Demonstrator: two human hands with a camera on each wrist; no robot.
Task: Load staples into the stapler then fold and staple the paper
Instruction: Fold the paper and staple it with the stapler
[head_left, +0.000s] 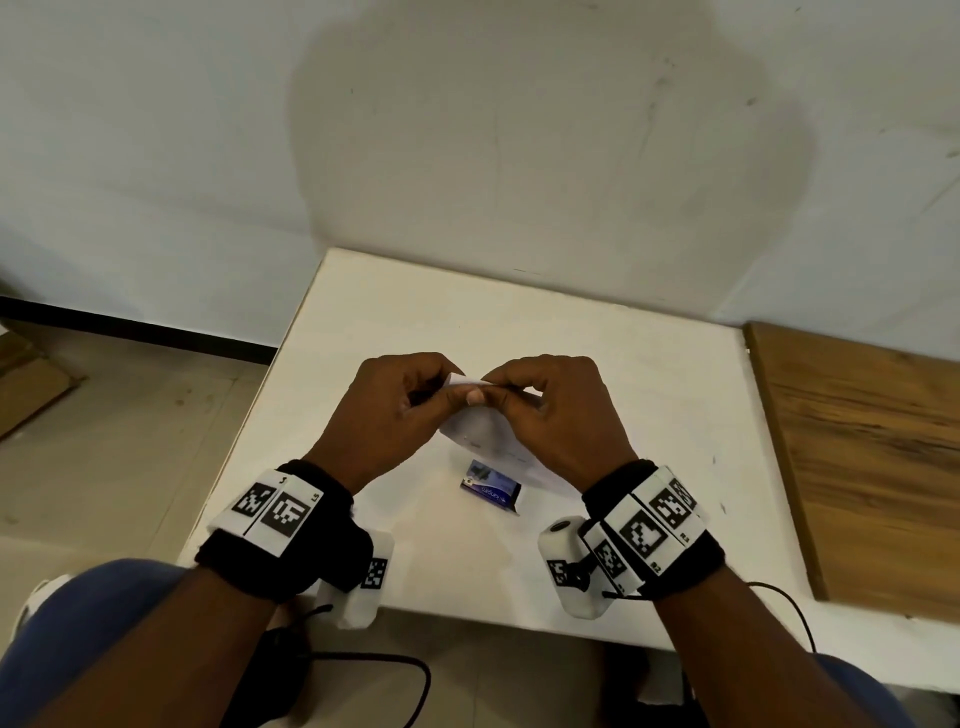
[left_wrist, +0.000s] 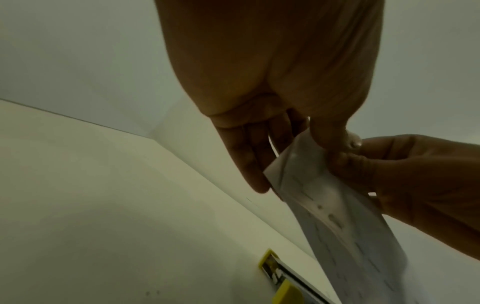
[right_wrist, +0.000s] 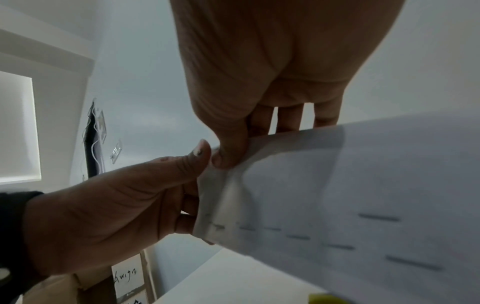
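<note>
Both hands held the paper (head_left: 480, 423) lifted above the middle of the white worktop (head_left: 649, 395). The left hand (head_left: 395, 410) pinched its top edge between thumb and fingers, and the right hand (head_left: 556, 410) pinched the same edge just beside it, thumbs nearly touching. The staple box (head_left: 491, 487) lay nearer the front edge. The yellow stapler (left_wrist: 285, 281) lay open on the worktop beneath the paper.

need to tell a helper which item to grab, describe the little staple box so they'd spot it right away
On the white table, look just below the two hands holding the paper. The staple box lies flat between the wrists, the only small dark blue thing there.
</note>
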